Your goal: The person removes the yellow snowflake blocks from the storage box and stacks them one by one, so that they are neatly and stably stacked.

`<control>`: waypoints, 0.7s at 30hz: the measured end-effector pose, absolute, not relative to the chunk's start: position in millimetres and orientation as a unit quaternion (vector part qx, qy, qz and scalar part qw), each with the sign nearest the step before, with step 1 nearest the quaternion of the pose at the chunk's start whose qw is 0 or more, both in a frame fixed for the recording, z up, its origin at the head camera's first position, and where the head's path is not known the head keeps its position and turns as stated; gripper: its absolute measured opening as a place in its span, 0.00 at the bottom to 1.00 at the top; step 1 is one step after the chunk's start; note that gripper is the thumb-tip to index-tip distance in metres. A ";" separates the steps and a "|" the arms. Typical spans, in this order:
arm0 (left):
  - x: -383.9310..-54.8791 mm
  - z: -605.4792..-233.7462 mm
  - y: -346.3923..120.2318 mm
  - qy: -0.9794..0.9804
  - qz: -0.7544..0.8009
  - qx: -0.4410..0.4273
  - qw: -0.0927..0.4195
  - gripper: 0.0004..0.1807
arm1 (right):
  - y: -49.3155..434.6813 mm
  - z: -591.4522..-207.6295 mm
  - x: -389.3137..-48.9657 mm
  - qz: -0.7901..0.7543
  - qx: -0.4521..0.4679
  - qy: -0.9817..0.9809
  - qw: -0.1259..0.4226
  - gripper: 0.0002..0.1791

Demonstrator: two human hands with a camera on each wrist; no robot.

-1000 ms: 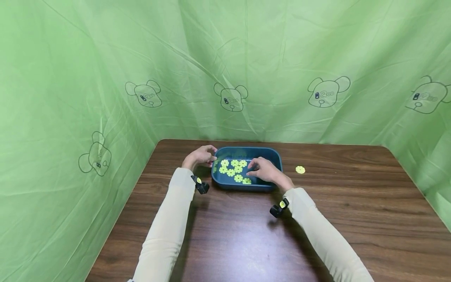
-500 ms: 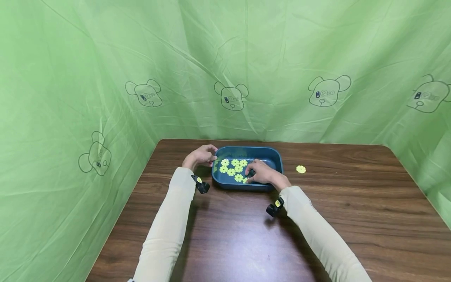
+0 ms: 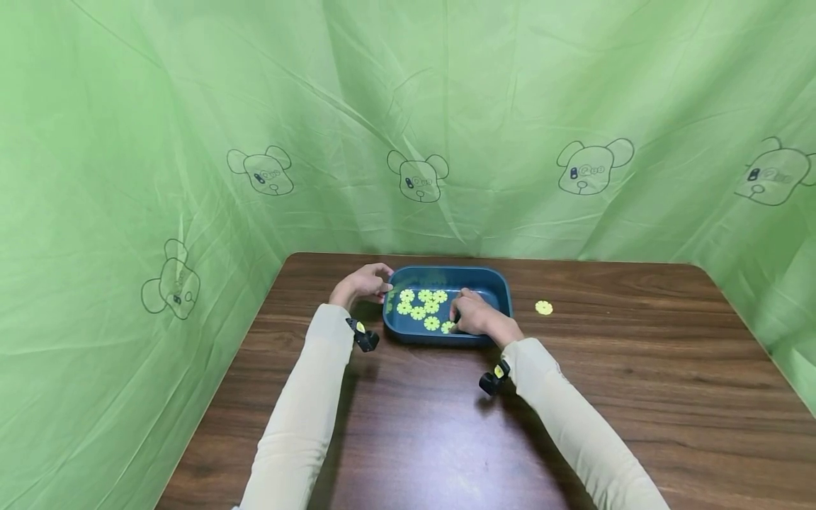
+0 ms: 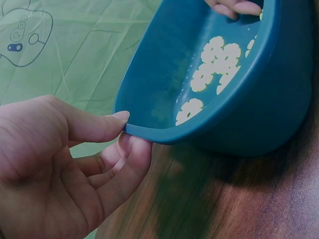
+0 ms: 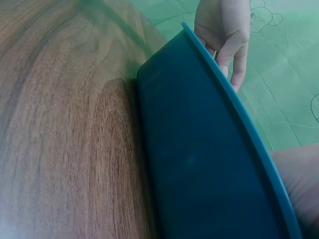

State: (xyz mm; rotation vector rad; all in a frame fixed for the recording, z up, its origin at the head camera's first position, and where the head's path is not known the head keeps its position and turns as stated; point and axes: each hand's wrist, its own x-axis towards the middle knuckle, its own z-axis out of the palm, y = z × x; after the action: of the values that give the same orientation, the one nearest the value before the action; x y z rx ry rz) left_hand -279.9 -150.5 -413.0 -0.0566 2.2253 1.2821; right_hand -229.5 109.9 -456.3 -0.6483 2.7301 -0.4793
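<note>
A dark blue rectangular tub stands on the table, with several flat yellow flower-shaped pieces lying on its floor. My left hand holds the tub's left end; the left wrist view shows the thumb on top of the rim and fingers beneath it. Inside the tub, toward the right, my right hand is lowered with bent fingers. Its fingertips are at a flower piece by the near wall. Whether they pinch it or only touch it is hidden. In the right wrist view the tub's wall covers those fingers.
One more yellow flower piece lies on the brown wooden table, right of the tub. A green curtain with printed bear faces hangs behind and at the sides of the table.
My right hand has moved slightly left and down toward the flower piece at the near wall, its fingers drawing closer together. The left hand has stayed at the rim.
</note>
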 end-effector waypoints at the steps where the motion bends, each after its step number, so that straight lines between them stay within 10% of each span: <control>1: -279.8 -413.1 -150.8 0.832 0.478 -0.021 0.282 0.20 | 109.9 -456.3 -229.4 -0.161 -0.226 0.950 0.146 0.10; 21: -281.3 -413.7 -150.5 0.833 0.476 -0.018 0.280 0.20 | 113.0 -458.3 -230.9 -0.160 -0.227 0.951 0.134 0.13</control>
State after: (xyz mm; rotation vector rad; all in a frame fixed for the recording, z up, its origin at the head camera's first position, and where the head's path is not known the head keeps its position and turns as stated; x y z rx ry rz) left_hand -281.3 -150.5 -413.7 -0.0475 2.2345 1.2765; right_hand -230.9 113.0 -458.3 -0.6585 2.7570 -0.4646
